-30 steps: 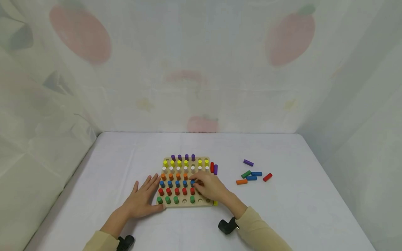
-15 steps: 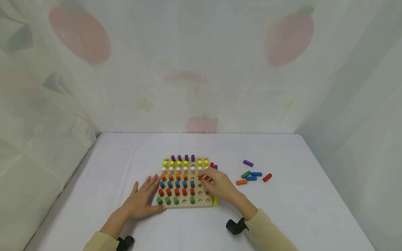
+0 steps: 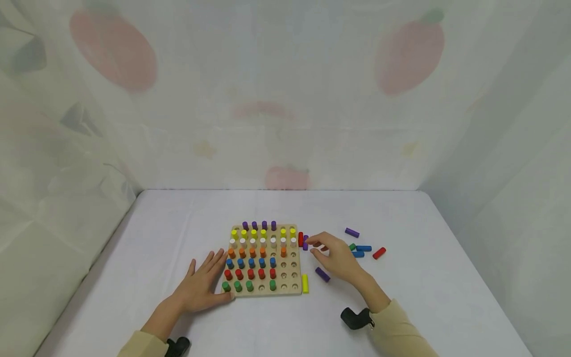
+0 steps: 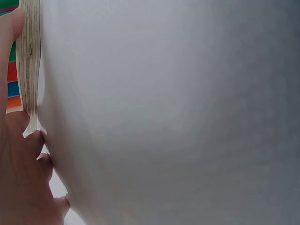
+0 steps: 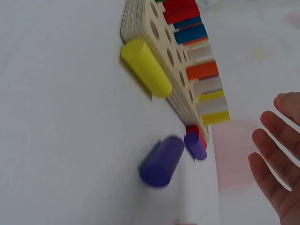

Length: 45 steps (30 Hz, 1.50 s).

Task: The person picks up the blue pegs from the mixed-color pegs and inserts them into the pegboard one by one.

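Note:
A wooden pegboard [image 3: 289, 280] lies on the table, with rows of upright pegs in purple, yellow, white, orange, blue, red and green. My left hand [image 3: 202, 283] rests flat at its left edge, fingers spread; in the left wrist view, the thumb touches the board's side. To the right of the board hovers my right hand [image 3: 335, 255], fingers slightly bent and holding nothing. Near its fingertips lie a purple peg [image 3: 305, 243] and a red peg [image 3: 301, 239] against the board. Another purple peg [image 5: 161, 161] lies below the hand. An orange peg [image 3: 283, 252] stands in the sixth column.
By the board's lower right corner lies a yellow peg [image 5: 147, 68]. Farther right are loose pegs: a purple peg [image 3: 352, 232], a blue peg [image 3: 364, 248], a red peg [image 3: 379, 253] and a green peg [image 3: 352, 247], partly behind the right hand. White cloth stands behind the table.
My right hand has let go of the orange peg, which now stands in the board, and has moved right, away from it. The left hand stays in place.

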### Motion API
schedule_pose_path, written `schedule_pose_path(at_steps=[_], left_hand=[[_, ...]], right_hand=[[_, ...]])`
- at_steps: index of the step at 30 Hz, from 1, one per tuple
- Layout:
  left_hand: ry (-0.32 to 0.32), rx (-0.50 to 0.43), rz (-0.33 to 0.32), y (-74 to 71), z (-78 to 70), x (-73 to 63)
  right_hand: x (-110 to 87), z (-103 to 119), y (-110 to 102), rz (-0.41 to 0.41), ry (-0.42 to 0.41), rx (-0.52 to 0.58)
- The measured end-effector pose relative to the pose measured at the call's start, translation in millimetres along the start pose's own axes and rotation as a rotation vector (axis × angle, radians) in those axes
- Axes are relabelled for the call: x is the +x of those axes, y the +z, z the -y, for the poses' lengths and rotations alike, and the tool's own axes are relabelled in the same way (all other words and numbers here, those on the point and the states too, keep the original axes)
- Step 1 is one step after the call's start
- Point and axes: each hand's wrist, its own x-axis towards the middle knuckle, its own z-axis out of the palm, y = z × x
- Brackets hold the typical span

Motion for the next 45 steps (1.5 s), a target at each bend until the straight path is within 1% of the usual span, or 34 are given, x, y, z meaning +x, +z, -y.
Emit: schedule_pose_path(at_steps=[3,6,9,13,16,20,23,27,29,33,40,45], left_hand=[[-0.001,0.001,0.0,1.1,0.8,0.4],[-0.001,0.006,0.0,1.4,1.4,0.3],[-0.003,0.007,0.0,0.1,0.9,-0.3],[-0.004,0.007,-0.001,-0.8,0.3,-1.1],[-0.001,0.009,-0.003,0.3,0.7,-1.5],[0.003,0.013,-0.005,2.3,2.0,-1.2],[0.004,0.009,-0.006,3.2,2.6,-0.8],[0.001,0.004,-0.005,2.8,2.7,-0.2],[0.001,0.007,-0.004,2.4,2.8,0.1],[-0.002,0.011,0.002,1.5,2.4,0.2],[-0.008,0.003,0.007,0.1,1.4,0.0],[-0.005,0.002,0.005,-0.4,0.6,-0.5]], right_hand=[[-6.2,-10,-6,-0.042,-0.024,-0.037],[-13.0,-20,-11,-0.064,-0.02,-0.057],[-20.2,-26,-18,-0.057,0.018,-0.034],[-29.1,-34,-27,-0.062,0.011,-0.013],[-34.7,-39,-33,-0.079,-0.005,-0.041],[-41.8,-46,-40,-0.092,0.017,-0.094],[-46.5,-51,-45,-0.099,0.039,-0.11],[-52.1,-58,-50,-0.115,0.04,-0.14],[-54.6,-62,-52,-0.122,0.04,-0.161],[-58.4,-67,-54,-0.129,0.065,-0.181],[-61.0,-72,-53,-0.101,0.127,-0.186],[-61.6,-75,-51,-0.091,0.141,-0.201]])
